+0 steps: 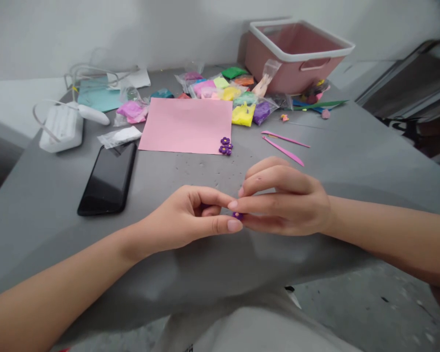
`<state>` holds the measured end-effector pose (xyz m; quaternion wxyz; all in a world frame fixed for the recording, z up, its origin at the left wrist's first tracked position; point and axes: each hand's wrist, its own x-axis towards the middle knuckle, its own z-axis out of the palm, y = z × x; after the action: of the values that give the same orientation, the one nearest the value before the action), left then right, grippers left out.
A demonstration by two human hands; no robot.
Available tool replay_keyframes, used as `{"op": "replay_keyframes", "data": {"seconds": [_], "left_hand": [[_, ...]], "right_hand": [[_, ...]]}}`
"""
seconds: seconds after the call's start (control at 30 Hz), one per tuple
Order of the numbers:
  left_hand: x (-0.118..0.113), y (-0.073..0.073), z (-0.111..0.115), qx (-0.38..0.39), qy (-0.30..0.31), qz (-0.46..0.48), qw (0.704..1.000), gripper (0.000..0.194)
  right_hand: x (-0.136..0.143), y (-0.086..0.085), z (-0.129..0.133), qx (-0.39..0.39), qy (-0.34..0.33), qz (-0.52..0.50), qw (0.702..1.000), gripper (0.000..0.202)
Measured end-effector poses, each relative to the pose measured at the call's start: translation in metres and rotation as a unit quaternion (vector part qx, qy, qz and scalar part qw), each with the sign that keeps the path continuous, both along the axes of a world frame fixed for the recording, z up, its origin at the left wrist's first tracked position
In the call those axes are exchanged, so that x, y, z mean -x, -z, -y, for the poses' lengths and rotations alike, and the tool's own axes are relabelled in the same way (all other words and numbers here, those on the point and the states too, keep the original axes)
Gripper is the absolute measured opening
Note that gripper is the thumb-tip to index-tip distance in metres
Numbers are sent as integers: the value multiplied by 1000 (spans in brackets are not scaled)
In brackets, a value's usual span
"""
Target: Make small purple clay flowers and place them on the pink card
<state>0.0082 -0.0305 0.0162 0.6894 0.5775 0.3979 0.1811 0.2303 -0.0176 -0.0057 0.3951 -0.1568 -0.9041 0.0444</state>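
Note:
Between the fingertips of both hands sits a small purple clay flower with a yellowish centre. My left hand pinches it from the left with thumb and forefinger. From the other side, my right hand closes its thumb and fingers on it, partly covering it. Beyond the hands lies a pink sheet of paper, and a cluster of several purple clay flowers with yellow centres rests on its near right corner.
A black phone and white power strip lie left. Pink modelling tools lie right of the paper. Behind are several bags of coloured clay, including a yellow bag, and a pink basket with a white rim.

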Motion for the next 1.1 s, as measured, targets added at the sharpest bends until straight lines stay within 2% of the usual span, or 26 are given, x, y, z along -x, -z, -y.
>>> {"op": "replay_keyframes", "data": {"seconds": [0.27,0.47,0.67,0.87,1.1], "left_hand": [[3,4,1,0,7,30,1000,32],[3,5,-1,48,24,73,996,26],[1,0,-1,41,24,47,998,11],[-1,2,1,32,0,35,999,16],[1,7,1,25,-7,41,999,29]], "right_hand": [[1,-7,3,-37,-6,-4,999,9],[2,-6,5,-51,-14,-13,999,12],[3,-8,5,-42,-21,-17,999,8],[4,-7,3,-53,-19,-16,998,12],[4,-6,3,-55,-23,-20,998,6]]}}
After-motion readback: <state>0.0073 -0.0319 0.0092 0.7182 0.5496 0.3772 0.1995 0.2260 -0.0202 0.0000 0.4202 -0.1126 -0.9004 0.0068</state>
